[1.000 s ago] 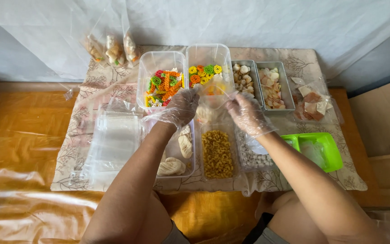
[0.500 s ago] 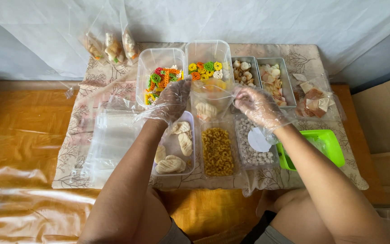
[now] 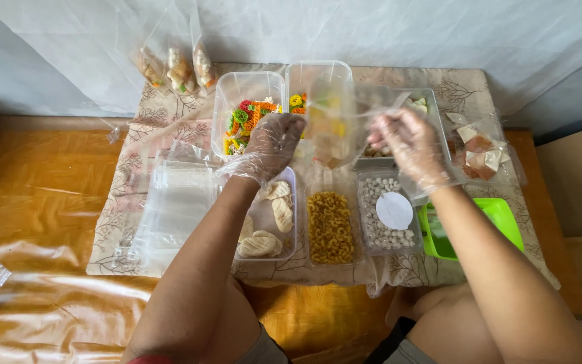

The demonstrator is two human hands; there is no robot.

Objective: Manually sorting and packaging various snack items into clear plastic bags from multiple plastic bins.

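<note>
Holding a clear plastic bag with snack pieces [image 3: 331, 138] at upper centre, the gloved left hand [image 3: 272, 145] and gloved right hand [image 3: 409, 143] pinch its top edges. Filling looks in hand; a firm grip on both edges seems needed next.

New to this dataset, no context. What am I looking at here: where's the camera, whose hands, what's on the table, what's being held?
There is no machine: a person works with two hands in thin clear gloves. The single camera sits on the person's head and looks down, so the arms come in from the bottom of the picture.

The left hand and the right hand hold a clear plastic bag between them, lifted above the containers; it has some pale and yellow pieces inside.

On the patterned cloth lie a stack of empty bags, a tub of coloured crackers, a tray of yellow curls, a tray of small white pieces and a green basket.
</note>
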